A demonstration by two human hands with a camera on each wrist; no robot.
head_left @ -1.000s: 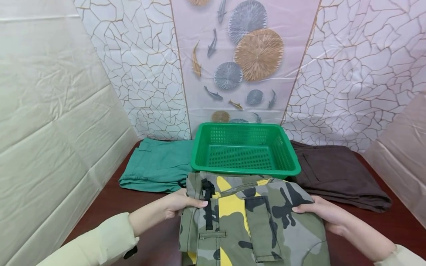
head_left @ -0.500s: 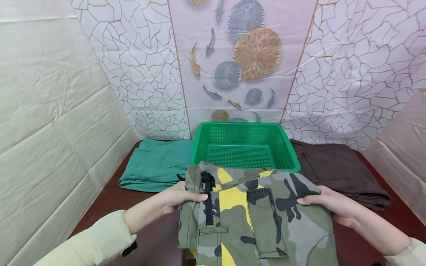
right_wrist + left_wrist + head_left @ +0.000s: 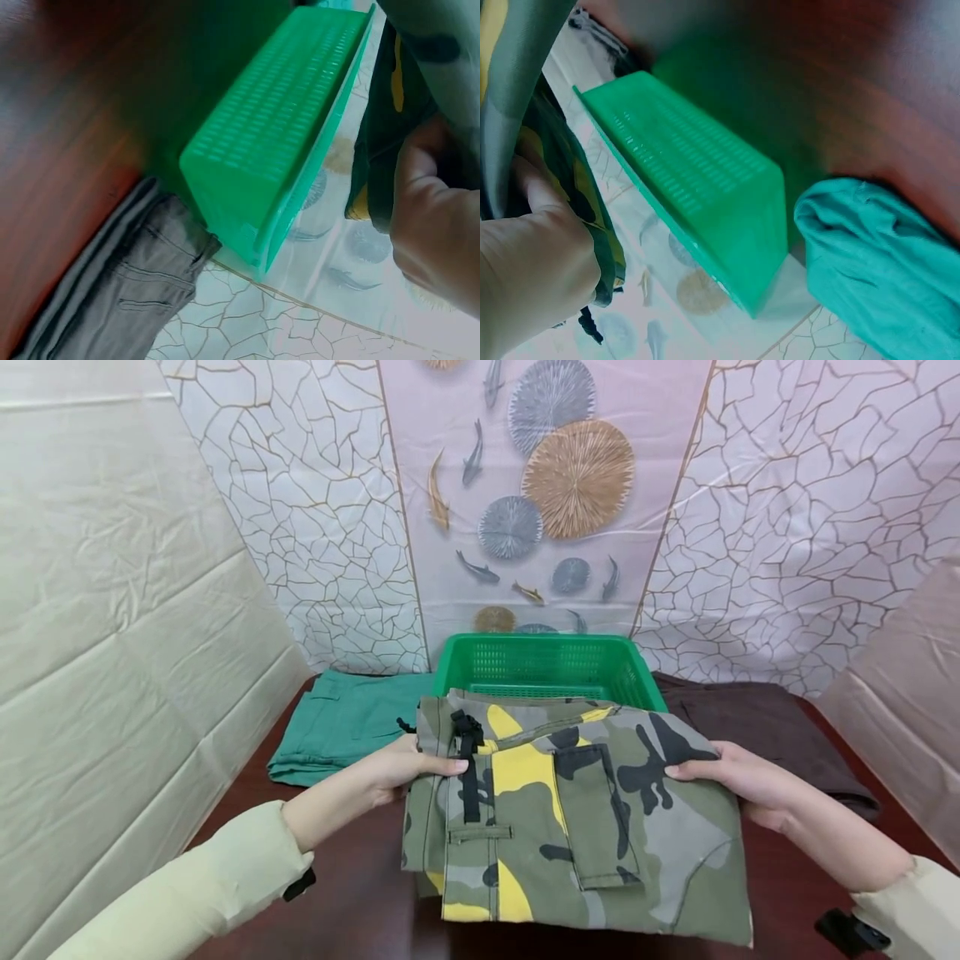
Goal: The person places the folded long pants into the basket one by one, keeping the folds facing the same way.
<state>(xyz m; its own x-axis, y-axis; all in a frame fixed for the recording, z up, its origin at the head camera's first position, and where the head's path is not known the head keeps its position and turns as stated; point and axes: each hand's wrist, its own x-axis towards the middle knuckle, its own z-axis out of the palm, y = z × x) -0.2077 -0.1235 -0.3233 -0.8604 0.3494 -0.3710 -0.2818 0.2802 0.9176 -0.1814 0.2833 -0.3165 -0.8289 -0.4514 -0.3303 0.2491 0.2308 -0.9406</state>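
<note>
Between both hands hangs a folded pair of camouflage pants (image 3: pixel 525 810), grey, olive, black and yellow, with a black strap and buckle near its left side. My left hand (image 3: pixel 408 766) grips its left edge, thumb on top and fingers underneath, out of sight. On the opposite edge my right hand (image 3: pixel 738 777) holds the cloth the same way. The pants are raised above the table and overlap the front of a green plastic basket (image 3: pixel 645 681) in the head view. In the left wrist view, the fingers (image 3: pixel 540 187) tuck under the folded cloth.
Folded green pants (image 3: pixel 345 718) lie left of the basket, and folded dark brown pants (image 3: pixel 757 735) lie to its right. The dark red table (image 3: pixel 337 877) runs up to a patterned backdrop (image 3: pixel 337 527), with pale cloth walls on both sides.
Both hands have lifted the camouflage pants higher and farther forward, so they now cover the basket's front rim. The grip of each hand looks the same.
</note>
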